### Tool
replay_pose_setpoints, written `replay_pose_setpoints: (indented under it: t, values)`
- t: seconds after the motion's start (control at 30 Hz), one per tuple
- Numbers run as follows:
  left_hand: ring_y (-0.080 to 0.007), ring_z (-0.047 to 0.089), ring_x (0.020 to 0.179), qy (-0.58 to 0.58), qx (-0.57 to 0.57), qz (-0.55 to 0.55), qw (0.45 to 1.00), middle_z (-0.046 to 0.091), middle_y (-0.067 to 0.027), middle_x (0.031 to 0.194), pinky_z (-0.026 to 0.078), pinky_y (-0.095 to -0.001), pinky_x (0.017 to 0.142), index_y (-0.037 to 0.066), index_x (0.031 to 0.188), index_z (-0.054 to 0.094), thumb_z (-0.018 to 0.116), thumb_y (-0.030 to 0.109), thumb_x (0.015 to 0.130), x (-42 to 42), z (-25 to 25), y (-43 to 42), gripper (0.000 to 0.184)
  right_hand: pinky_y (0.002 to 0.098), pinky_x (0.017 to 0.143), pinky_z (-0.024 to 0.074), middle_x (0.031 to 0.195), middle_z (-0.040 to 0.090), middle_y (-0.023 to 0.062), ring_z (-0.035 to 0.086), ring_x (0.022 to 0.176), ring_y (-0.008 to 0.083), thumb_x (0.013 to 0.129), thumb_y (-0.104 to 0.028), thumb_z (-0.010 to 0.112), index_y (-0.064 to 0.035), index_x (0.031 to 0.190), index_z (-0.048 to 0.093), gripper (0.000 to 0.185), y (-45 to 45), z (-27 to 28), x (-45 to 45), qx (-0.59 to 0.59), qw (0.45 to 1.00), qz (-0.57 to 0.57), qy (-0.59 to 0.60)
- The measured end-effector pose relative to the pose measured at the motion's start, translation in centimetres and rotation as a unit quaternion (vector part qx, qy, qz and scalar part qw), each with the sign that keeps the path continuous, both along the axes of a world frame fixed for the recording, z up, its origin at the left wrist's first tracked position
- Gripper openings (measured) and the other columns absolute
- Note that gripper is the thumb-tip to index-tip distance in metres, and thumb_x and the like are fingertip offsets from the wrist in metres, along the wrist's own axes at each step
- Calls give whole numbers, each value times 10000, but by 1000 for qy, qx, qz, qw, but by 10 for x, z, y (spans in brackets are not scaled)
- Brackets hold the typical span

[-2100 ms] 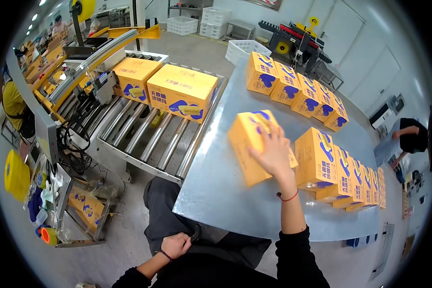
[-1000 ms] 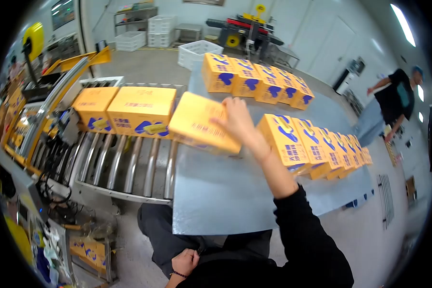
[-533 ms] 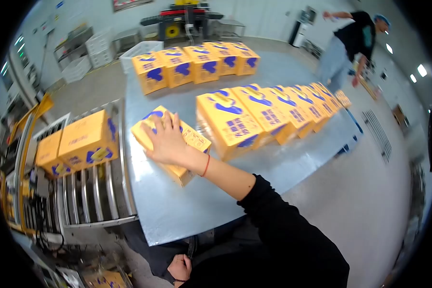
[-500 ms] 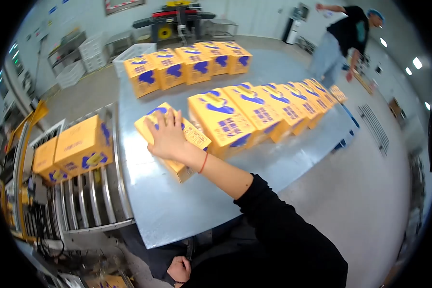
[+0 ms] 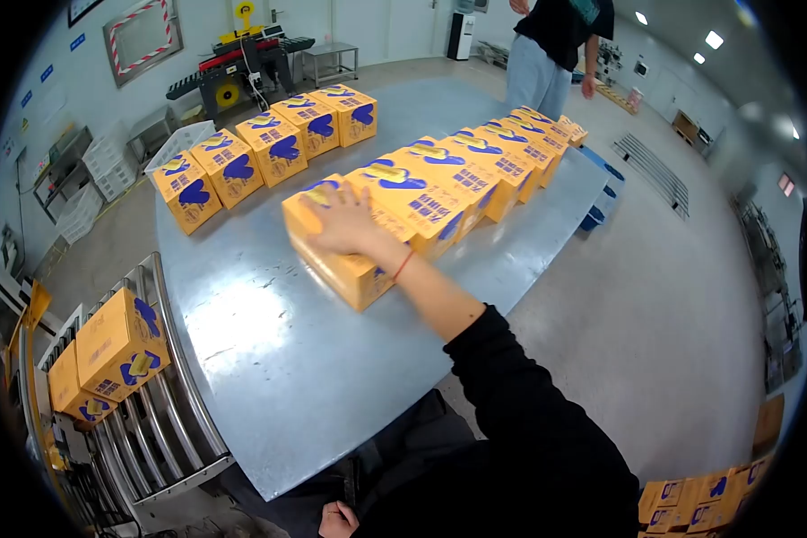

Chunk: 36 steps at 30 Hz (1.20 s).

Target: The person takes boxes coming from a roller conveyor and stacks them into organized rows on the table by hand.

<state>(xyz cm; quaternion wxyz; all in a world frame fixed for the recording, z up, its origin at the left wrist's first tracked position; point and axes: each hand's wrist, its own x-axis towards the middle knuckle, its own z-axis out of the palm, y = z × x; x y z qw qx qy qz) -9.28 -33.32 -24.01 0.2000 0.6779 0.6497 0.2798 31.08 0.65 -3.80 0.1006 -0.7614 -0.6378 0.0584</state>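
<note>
My right hand [image 5: 345, 224] lies palm down on top of a yellow carton [image 5: 332, 269] with blue print, its fingers spread. This carton sits at the near end of a row of matching cartons [image 5: 439, 193], against or very close to its neighbour. The hand is slightly blurred, and its fingertips reach the carton's far top edge. Low at the bottom edge, beside dark clothing, my left hand [image 5: 337, 520] is curled closed. Nothing shows in it, and the frame cuts off part of it.
A second row of yellow cartons [image 5: 278, 148] stands along the metal table's [image 5: 242, 359] far left side. Two more cartons [image 5: 121, 345] rest on a roller conveyor [image 5: 166, 421] at left. Another person [image 5: 560, 40] stands beyond the table. Stacked cartons [image 5: 699, 502] appear at lower right.
Under my right hand, the carton has moved toward the row and closed the gap beside it. My view has turned right. The other person has straightened up. My left hand stays low.
</note>
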Motion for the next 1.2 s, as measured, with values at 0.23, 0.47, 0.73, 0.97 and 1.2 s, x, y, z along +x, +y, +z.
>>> replay_pose_setpoints:
  t: [0.23, 0.47, 0.73, 0.97, 1.2]
  values:
    - [-375, 651, 711, 13, 58, -59, 996, 678, -150, 835, 537, -439, 630, 106, 912, 681, 637, 261, 972, -21, -32, 4, 172, 702, 1170, 184, 1649, 270, 165, 238, 1513, 424, 801, -425, 617, -312, 1575, 366, 822, -18, -12, 74, 3, 996, -91, -18]
    - [-304, 641, 627, 46, 48, -66, 996, 638, -73, 738, 514, -407, 553, 110, 767, 630, 672, 194, 894, -26, -49, 6, 158, 689, 1112, 312, 1572, 374, 201, 361, 1445, 395, 843, -232, 638, -181, 1513, 456, 696, -17, -17, 69, 21, 982, -158, -104]
    - [-269, 668, 638, 30, 64, -70, 995, 670, -52, 767, 531, -378, 565, 118, 787, 674, 693, 227, 892, -25, -42, 12, 153, 585, 1111, 356, 1488, 476, 213, 421, 1402, 382, 939, -329, 659, -97, 1401, 552, 528, 65, -9, -83, 216, 951, 215, 45]
    - [-266, 670, 628, 19, 62, -43, 997, 680, -38, 785, 537, -376, 555, 120, 802, 686, 691, 237, 896, -24, -32, 6, 151, 534, 1093, 366, 1403, 532, 240, 476, 1326, 397, 849, -493, 739, -22, 1321, 587, 684, 154, -8, -219, 87, 950, 287, 86]
    - [-247, 673, 635, -6, 68, -40, 997, 658, -17, 769, 544, -361, 550, 132, 813, 666, 696, 257, 897, -29, -47, 9, 154, 435, 881, 464, 1083, 506, 140, 512, 1067, 350, 613, -359, 928, -63, 1129, 573, 693, 11, 31, -242, 234, 881, 401, -88]
